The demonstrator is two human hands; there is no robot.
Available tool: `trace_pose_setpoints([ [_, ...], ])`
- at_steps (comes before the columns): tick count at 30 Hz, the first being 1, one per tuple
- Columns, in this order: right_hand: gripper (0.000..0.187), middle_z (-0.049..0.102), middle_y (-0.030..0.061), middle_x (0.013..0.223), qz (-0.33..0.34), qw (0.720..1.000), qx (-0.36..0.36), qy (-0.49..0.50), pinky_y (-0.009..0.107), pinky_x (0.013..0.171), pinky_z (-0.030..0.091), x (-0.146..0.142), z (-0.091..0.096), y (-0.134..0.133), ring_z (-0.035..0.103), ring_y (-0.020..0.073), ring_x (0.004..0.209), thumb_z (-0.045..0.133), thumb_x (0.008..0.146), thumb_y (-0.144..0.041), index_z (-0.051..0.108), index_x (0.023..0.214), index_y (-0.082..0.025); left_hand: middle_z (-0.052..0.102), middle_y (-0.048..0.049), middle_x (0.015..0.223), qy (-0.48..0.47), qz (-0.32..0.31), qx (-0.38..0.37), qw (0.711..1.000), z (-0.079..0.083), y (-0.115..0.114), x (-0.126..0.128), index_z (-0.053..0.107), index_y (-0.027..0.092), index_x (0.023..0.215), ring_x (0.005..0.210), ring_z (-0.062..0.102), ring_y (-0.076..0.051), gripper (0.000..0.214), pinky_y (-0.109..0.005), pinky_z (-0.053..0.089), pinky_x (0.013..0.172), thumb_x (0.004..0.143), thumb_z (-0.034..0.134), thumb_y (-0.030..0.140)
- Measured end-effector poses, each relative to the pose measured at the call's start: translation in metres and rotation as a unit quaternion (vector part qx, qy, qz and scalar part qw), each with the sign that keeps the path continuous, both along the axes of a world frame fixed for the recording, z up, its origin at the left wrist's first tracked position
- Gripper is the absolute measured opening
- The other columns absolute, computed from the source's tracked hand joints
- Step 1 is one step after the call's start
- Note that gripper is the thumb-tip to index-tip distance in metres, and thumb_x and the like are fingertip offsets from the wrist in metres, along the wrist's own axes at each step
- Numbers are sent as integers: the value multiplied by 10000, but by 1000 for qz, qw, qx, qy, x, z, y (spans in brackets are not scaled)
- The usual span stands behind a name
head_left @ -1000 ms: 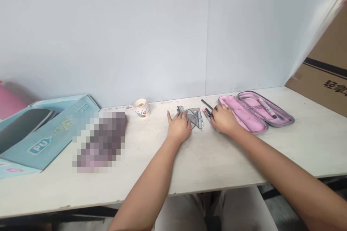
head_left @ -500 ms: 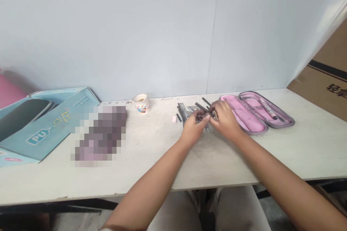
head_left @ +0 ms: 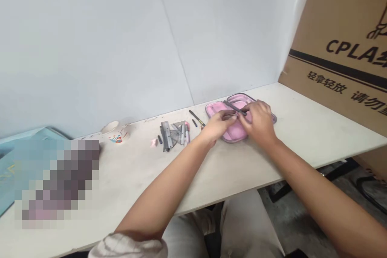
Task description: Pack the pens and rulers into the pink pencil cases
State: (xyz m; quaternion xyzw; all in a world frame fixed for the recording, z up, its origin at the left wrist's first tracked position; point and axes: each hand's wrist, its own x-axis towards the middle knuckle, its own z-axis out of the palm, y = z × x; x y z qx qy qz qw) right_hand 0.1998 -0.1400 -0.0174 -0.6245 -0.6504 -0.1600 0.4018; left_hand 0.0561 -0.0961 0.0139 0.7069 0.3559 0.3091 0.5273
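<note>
Both of my hands meet over an open pink pencil case (head_left: 237,133) with a dark zip edge. A slim dark pen (head_left: 232,107) lies slantwise across the case, its near end pinched in the fingers of my right hand (head_left: 260,120). Close beside it, my left hand (head_left: 218,126) has its thumb and fingers closed at the pen; its fingertips are partly hidden. To the left lie a metal-grey ruler (head_left: 167,133), a pink-and-white marker (head_left: 187,132), a small pink eraser (head_left: 154,143) and a black pen with yellow marks (head_left: 196,118).
A paper cup (head_left: 115,132) stands toward the back left. Farther left are a blurred-out dark and pink item (head_left: 65,183) and a light-blue box (head_left: 33,149). A large cardboard box (head_left: 338,60) rises beyond the table's right end; a pale wall closes the back.
My view has turned right. Both hands have moved from above the ruler and pens to above the pencil case, carrying dark pens with them. The stationery pile now shows uncovered.
</note>
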Motion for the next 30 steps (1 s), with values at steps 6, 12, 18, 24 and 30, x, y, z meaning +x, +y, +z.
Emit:
trace_pose_setpoints([
  [6,259,619,144,911,-177,976,-121,38,420,869,315,67,-21,9,500,284,934,393,838,-299,577,929,-140,584,-162,1194,294,-19,250,922,-16,9,84,562,101,1118,1135,524,-258,359,-385,378,976,833,449,286],
  [12,300,608,154,937,-154,967,-198,35,349,794,363,74,-32,12,505,268,915,392,832,-320,612,912,-133,583,-115,1206,377,-52,349,856,-38,13,97,588,153,1105,1143,497,-267,354,-468,296,1023,835,375,234],
  [18,292,591,141,927,-153,967,-191,67,347,781,375,69,-34,3,503,270,905,458,785,-360,595,935,-149,671,-20,1073,314,-121,334,881,-37,5,77,650,217,1036,1040,569,-178,372,-349,341,1009,783,383,164],
  [24,325,589,117,904,-128,976,-165,70,356,795,387,69,-48,-10,517,257,887,468,775,-412,577,949,-159,689,-52,980,240,-97,337,905,-27,-14,31,668,178,958,912,610,-177,319,-292,450,845,811,385,200],
  [30,281,591,138,927,-137,983,-117,35,380,826,384,61,-37,-23,510,271,930,452,797,-368,585,923,-156,655,-66,1020,228,61,322,917,-15,-6,-59,628,171,997,969,589,-185,297,-298,431,895,819,395,220],
])
